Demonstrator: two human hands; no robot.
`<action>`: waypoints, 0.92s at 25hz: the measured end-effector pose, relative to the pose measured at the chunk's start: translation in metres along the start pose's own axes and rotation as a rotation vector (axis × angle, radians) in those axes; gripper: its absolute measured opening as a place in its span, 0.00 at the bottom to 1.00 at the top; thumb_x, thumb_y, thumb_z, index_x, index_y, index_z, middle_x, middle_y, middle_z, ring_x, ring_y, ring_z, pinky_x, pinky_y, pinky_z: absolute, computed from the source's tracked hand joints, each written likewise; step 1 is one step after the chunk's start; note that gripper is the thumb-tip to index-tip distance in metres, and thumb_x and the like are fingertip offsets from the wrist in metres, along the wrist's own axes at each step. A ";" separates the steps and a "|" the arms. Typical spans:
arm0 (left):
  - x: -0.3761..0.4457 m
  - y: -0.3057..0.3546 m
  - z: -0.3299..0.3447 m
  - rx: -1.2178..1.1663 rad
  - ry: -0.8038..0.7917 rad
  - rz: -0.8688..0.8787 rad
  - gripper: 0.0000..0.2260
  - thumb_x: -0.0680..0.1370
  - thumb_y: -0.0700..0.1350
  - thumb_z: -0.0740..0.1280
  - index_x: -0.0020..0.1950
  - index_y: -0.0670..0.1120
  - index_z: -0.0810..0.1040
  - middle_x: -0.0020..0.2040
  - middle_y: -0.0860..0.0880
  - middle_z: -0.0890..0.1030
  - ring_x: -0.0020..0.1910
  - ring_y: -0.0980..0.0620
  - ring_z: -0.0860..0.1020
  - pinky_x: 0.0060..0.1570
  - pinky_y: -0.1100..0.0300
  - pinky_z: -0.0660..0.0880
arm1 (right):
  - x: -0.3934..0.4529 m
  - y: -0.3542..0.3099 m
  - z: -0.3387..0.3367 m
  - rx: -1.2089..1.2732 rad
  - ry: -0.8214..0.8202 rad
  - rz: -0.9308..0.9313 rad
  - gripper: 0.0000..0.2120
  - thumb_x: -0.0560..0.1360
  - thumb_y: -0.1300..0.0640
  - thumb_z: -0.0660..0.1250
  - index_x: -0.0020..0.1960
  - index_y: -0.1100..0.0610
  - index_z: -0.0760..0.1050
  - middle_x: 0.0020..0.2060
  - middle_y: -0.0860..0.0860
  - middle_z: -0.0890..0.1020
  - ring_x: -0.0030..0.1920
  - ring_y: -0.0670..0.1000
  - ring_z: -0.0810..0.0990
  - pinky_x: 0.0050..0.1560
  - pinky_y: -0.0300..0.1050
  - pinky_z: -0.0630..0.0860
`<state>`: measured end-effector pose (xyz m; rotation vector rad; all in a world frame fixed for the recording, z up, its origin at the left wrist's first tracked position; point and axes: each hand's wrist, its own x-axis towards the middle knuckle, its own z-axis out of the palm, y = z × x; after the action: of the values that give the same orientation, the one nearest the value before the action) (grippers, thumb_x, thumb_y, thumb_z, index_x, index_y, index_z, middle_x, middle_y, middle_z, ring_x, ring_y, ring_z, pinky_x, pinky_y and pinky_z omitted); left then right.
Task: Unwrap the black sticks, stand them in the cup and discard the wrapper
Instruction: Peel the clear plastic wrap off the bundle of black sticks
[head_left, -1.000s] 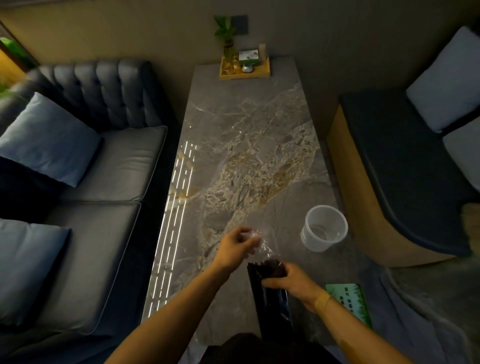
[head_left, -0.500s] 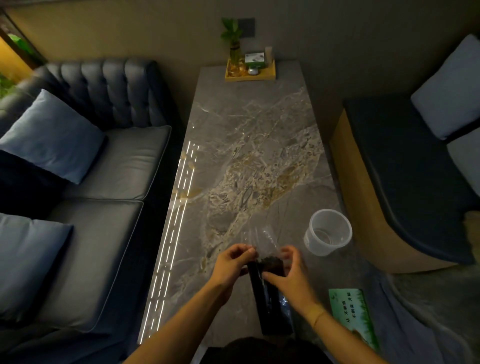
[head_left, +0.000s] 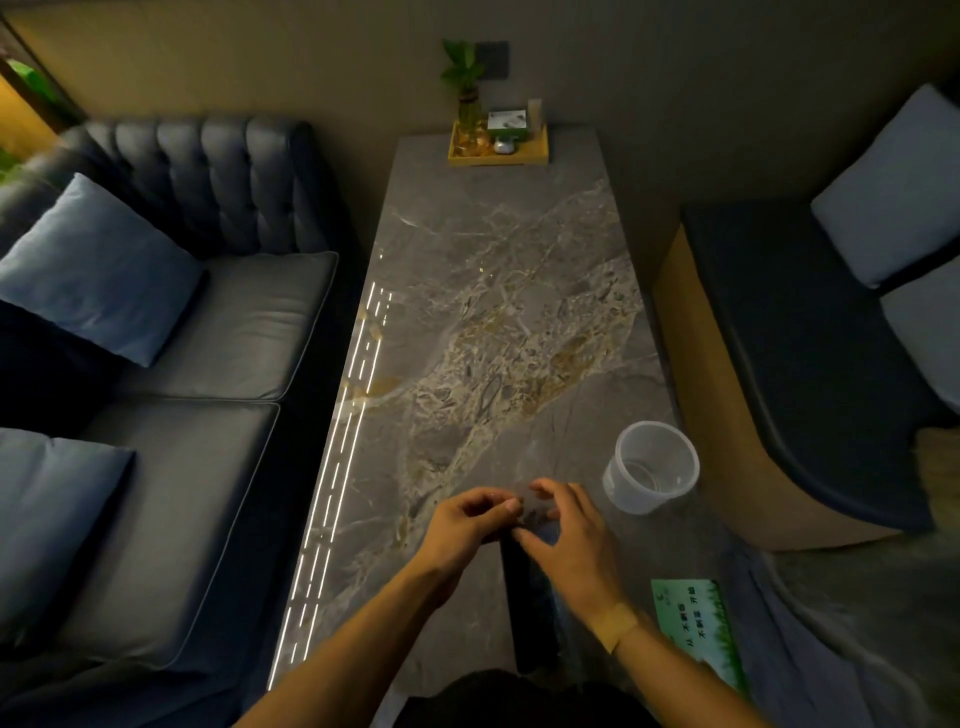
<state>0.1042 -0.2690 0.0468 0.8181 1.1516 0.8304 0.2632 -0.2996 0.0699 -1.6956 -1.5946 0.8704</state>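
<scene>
Since the earlier frames, both hands have closed together over the top end of the black sticks (head_left: 530, 613), and the clear wrapper (head_left: 532, 506) that stood up above the bundle now lies bunched between the fingers. Left hand (head_left: 467, 525): fingers curled, pinching the film at the bundle's top. Right hand (head_left: 566, 530): partly closed on the same end from 3 o'clock, fingertips on the film; how much it grips the sticks themselves cannot be told. The bundle lies lengthwise on the desk (head_left: 493, 312) toward 6 o'clock.

Progress: unwrapping is under way and looks incomplete. No stick is in the cup (head_left: 652, 465), which stands empty at 2 o'clock from the hands. Standing the sticks and discarding the wrapper remain. No bin is visible.

Surroundings: a green card (head_left: 696, 629) at 4 o'clock, a yellow tray (head_left: 498, 156) at 12 o'clock. Nothing lies between the hands and the cup.
</scene>
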 end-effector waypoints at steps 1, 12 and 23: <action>0.000 0.002 0.000 0.003 -0.012 0.006 0.06 0.69 0.45 0.76 0.43 0.45 0.86 0.38 0.50 0.86 0.38 0.56 0.83 0.39 0.66 0.77 | 0.000 0.000 -0.001 0.004 0.010 0.002 0.22 0.69 0.52 0.75 0.60 0.48 0.73 0.54 0.46 0.77 0.51 0.45 0.77 0.48 0.39 0.77; 0.001 0.020 -0.007 0.098 -0.011 0.029 0.03 0.74 0.41 0.73 0.44 0.47 0.86 0.39 0.49 0.85 0.40 0.55 0.81 0.43 0.65 0.78 | 0.013 0.002 -0.030 0.212 0.084 0.135 0.06 0.76 0.52 0.67 0.51 0.47 0.80 0.43 0.45 0.84 0.44 0.44 0.82 0.47 0.45 0.80; 0.001 0.042 -0.013 -0.043 0.121 0.011 0.02 0.76 0.41 0.70 0.47 0.43 0.81 0.39 0.48 0.81 0.41 0.52 0.79 0.46 0.58 0.75 | 0.018 0.006 -0.074 0.551 -0.046 0.271 0.03 0.74 0.62 0.70 0.44 0.59 0.83 0.35 0.54 0.87 0.36 0.48 0.84 0.38 0.37 0.80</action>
<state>0.0864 -0.2468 0.0806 0.7469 1.2326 0.9207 0.3280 -0.2834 0.1069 -1.5045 -1.0256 1.3463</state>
